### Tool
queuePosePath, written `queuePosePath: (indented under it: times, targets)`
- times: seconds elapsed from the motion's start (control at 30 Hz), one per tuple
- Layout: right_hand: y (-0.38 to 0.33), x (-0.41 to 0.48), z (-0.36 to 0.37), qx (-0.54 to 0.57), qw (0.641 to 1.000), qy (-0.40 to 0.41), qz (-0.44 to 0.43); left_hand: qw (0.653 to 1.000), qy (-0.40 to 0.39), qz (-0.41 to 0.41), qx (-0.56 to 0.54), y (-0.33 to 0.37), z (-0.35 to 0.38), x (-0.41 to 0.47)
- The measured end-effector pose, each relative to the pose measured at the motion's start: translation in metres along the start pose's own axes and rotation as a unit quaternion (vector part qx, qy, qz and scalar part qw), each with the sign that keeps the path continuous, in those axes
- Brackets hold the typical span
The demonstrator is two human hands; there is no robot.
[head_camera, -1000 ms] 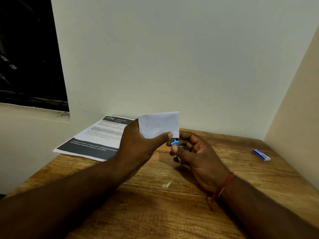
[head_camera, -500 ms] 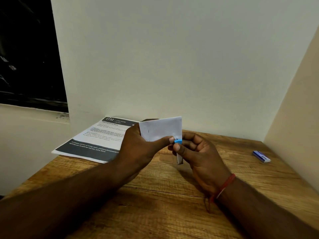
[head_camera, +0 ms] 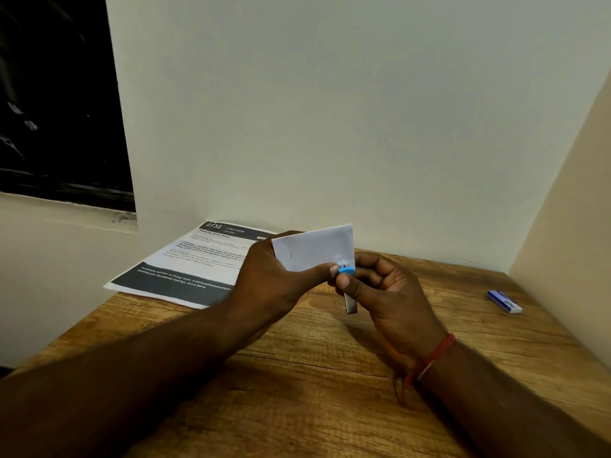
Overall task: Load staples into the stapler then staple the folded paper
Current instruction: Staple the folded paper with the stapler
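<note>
Compared with a second ago, the folded paper (head_camera: pixel 314 247) has tilted so its right corner points higher, and the small stapler (head_camera: pixel 347 285) has slid up onto its lower right corner, where before it sat just below the edge. That suggests the staples are already loaded and the stapling step is under way; one short dark mark near the paper's left side may be a staple already set, though it is too small to be sure. The left hand (head_camera: pixel 274 276) grasps the paper, thumb pressed along its lower edge, holding it upright above the tabletop (head_camera: pixel 297 375). The right hand (head_camera: pixel 380 292) is clenched around the stapler, thumb on its rounded blue plastic cap, with the dull metal body poking out below. The paper is thin, matte white and crisply creased. The tabletop is rough-grained brown wood. A printed sheet (head_camera: pixel 191 262) with dark bands lies flat at the back left, and a small blue-and-white staple box (head_camera: pixel 504 301) rests well apart on the right.
</note>
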State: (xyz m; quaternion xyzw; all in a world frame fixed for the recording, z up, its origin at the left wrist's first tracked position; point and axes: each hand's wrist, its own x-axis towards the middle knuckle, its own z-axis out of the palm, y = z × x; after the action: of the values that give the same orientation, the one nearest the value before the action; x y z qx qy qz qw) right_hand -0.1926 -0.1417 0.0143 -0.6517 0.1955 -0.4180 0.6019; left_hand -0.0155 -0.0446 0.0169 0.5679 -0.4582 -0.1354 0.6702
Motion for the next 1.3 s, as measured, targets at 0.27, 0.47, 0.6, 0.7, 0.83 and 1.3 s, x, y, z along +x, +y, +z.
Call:
queuePosePath:
  times: [0.27, 0.47, 0.6, 0.7, 0.83, 1.3]
  targets:
    - [-0.003, 0.000, -0.001, -0.008, 1.000, 0.009, -0.007, 1.000, -0.003, -0.008, -0.005, 0.000, 0.001, -0.002]
    - [-0.003, 0.007, -0.004, -0.023, 0.999, 0.023, -0.005, 1.000, -0.009, -0.010, -0.022, -0.002, 0.001, 0.000]
    - [-0.007, 0.008, -0.009, -0.043, 0.998, 0.045, -0.008, 1.000, -0.013, -0.012, -0.013, -0.004, 0.000, 0.004]
    - [-0.009, 0.010, -0.012, -0.045, 0.997, 0.063, -0.008, 1.000, -0.013, -0.013, -0.016, -0.005, 0.000, 0.007]
    - [-0.009, 0.012, -0.016, -0.018, 0.997, 0.077, -0.008, 0.999, -0.024, -0.010, -0.030, -0.008, -0.003, 0.011]
    - [0.003, 0.007, -0.006, 0.063, 0.998, 0.002, 0.028, 0.998, -0.023, -0.007, -0.057, -0.010, -0.004, 0.012]
